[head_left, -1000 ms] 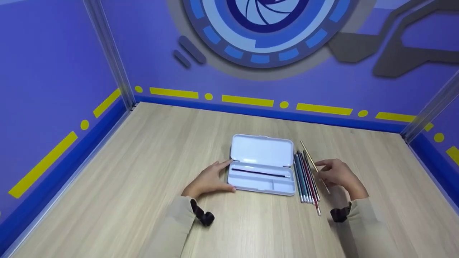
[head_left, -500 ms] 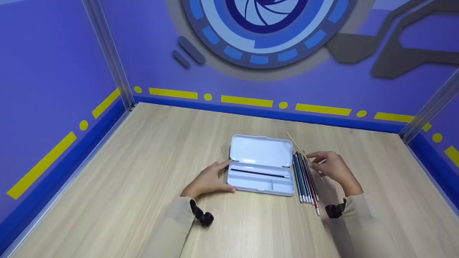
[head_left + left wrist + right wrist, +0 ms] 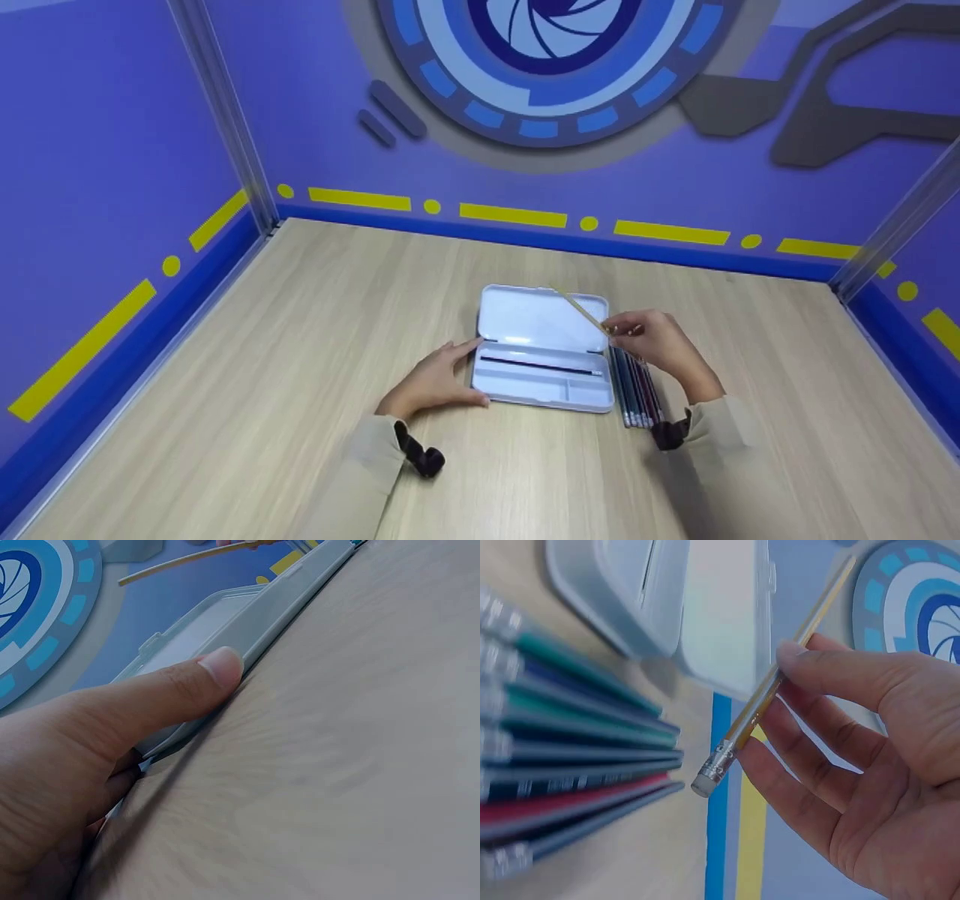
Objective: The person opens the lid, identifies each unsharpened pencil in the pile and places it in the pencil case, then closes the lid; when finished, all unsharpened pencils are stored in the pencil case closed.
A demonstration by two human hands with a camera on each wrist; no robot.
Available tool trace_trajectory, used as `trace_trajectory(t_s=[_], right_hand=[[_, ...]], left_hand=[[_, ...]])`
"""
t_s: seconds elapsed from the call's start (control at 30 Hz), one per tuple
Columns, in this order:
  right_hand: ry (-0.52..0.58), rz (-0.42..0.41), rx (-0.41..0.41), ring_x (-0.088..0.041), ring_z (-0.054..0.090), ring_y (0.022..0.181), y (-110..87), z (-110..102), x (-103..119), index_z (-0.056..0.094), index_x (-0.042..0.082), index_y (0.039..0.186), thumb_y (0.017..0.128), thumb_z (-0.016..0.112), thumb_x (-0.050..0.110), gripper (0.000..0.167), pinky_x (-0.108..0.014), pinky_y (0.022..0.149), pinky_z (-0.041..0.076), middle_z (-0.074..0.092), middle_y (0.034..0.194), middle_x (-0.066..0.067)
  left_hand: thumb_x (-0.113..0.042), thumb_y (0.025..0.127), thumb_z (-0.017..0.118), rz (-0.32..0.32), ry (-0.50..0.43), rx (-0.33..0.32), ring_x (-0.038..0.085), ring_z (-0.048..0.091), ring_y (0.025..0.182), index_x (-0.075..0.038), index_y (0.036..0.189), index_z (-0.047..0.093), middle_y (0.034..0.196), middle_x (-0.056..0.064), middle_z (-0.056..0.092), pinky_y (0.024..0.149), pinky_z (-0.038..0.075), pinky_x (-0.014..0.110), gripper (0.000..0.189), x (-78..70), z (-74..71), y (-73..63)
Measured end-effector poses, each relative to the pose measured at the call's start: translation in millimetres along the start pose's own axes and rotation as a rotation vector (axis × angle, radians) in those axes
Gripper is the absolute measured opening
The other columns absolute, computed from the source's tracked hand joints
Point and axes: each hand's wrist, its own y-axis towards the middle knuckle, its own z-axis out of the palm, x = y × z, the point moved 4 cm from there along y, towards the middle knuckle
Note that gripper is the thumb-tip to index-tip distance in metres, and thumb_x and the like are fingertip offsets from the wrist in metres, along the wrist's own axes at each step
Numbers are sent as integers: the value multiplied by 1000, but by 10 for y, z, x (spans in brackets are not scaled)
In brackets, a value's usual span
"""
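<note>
A white pencil case (image 3: 525, 315) lies with its lid folded back on the table. One dark pencil (image 3: 536, 365) rests in its long rear compartment. My left hand (image 3: 431, 381) holds the case at its left end, thumb (image 3: 217, 669) against the front wall and index finger near the hinge. My right hand (image 3: 660, 346) pinches a gold-yellow pencil (image 3: 761, 701) between thumb and fingers, eraser end towards the loose pencils. In the head view this pencil slants over the right part of the open lid. Several pencils (image 3: 634, 394) lie side by side along the case's right side, partly hidden by my right hand.
The wooden table (image 3: 300, 330) extends around the case. Blue-purple panels (image 3: 480, 180) with yellow markings stand at its back and sides. A black strap with a small camera sits on each wrist, the left one (image 3: 424, 457) near the table surface.
My right hand has carried the yellow pencil leftward, from the right of the pencil row to above the case lid, lifting it. My left hand stays on the case.
</note>
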Motion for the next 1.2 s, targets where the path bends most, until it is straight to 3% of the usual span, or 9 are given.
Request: trace_trajectory(t_s=[0.4, 0.73, 1.2], right_hand=[[-51, -130, 95, -19, 65, 81, 126, 276, 276, 75, 7, 106, 84, 68, -1, 24, -34, 71, 58, 72, 91, -8], [-149, -79, 142, -17, 64, 84, 188, 471, 414, 77, 12, 101, 83, 70, 0, 23, -38, 78, 56, 73, 92, -3], [-167, -13, 180, -16, 65, 91, 210, 554, 425, 78, 17, 99, 82, 71, 1, 24, -41, 86, 54, 74, 97, 1]], left_hand=[[-50, 61, 87, -6, -15, 0, 43, 21, 144, -27, 148, 38, 152, 19, 36, 114, 26, 58, 102, 18, 11, -18], [-50, 60, 87, -18, -11, -5, 43, 23, 143, -27, 148, 38, 152, 19, 34, 113, 26, 58, 104, 9, 7, -15], [-51, 60, 87, -21, 1, -4, 41, 22, 144, -27, 148, 38, 153, 15, 36, 114, 26, 57, 104, -5, -6, -8]])
